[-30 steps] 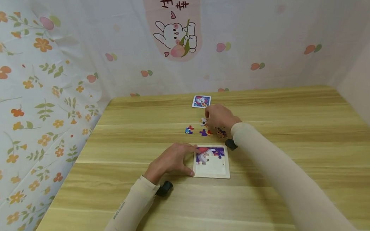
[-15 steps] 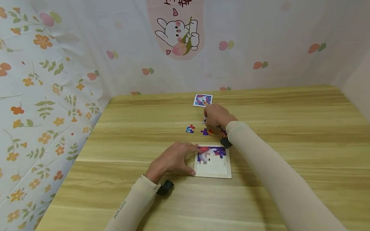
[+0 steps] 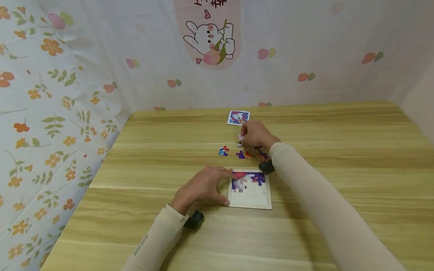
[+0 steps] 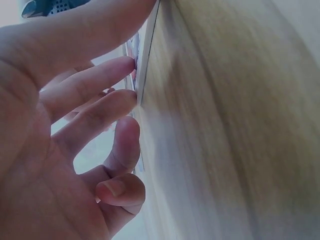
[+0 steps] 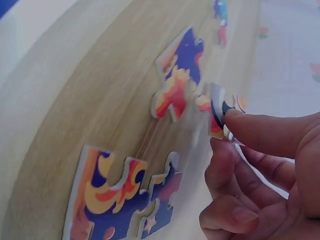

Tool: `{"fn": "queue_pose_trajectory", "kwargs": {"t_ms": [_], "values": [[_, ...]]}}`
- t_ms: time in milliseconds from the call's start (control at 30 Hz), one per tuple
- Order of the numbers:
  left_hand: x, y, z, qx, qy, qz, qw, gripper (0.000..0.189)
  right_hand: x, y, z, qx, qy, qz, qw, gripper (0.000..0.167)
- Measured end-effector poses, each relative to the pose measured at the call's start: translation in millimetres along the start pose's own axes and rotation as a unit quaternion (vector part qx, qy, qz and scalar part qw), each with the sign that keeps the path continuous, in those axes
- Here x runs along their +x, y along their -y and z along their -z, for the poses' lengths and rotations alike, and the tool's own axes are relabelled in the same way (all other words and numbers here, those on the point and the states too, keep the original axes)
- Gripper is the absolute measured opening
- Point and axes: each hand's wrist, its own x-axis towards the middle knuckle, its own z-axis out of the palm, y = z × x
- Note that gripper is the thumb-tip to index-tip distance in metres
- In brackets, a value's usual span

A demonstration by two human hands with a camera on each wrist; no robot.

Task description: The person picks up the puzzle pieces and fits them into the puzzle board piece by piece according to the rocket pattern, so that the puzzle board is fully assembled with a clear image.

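Left hand point(image 3: 201, 187): thumb and fingers spread wide, touching the left edge of a cream square puzzle frame point(image 3: 250, 200), partly filled, flat on the wood-grain table point(image 3: 368, 161). Right hand point(image 3: 256, 133): fingers curled, thumb and finger pinching a white, black and orange jigsaw piece point(image 5: 217, 111) beyond the frame; a flat purple-and-orange jigsaw piece point(image 5: 186, 65) lies nearby.

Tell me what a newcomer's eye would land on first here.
Probably the cartoon rabbit on the pale backdrop behind the table. Next comes the partly filled puzzle board on the table, with the left hand at its left edge. Beyond the board, the right hand pinches a puzzle piece near other loose pieces.
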Motion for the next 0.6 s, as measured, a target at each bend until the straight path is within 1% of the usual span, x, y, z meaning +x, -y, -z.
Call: {"fn": "queue_pose_trajectory", "kwargs": {"t_ms": [133,367,467,600], "values": [[-0.9,0.3,0.1,-0.004,0.001,0.001,1.0,0.071,-4.1,0.3,0.5,0.041,-0.012,0.004,0.9991,0.006],[-1.9,1.9,0.0,0.002,-0.003,-0.008,1.0,0.074,-11.7,-2.6,3.5,0.069,-0.018,0.013,0.9974,0.005],[-3.1,1.7,0.4,0.002,-0.004,-0.009,0.9999,0.074,-14.3,-6.4,5.1,0.087,-0.02,0.003,0.996,0.006],[-3.4,1.7,0.3,0.001,-0.006,-0.009,0.9999,0.074,-19.1,-12.4,9.2,0.128,-0.015,-0.01,0.9916,0.009]]}}
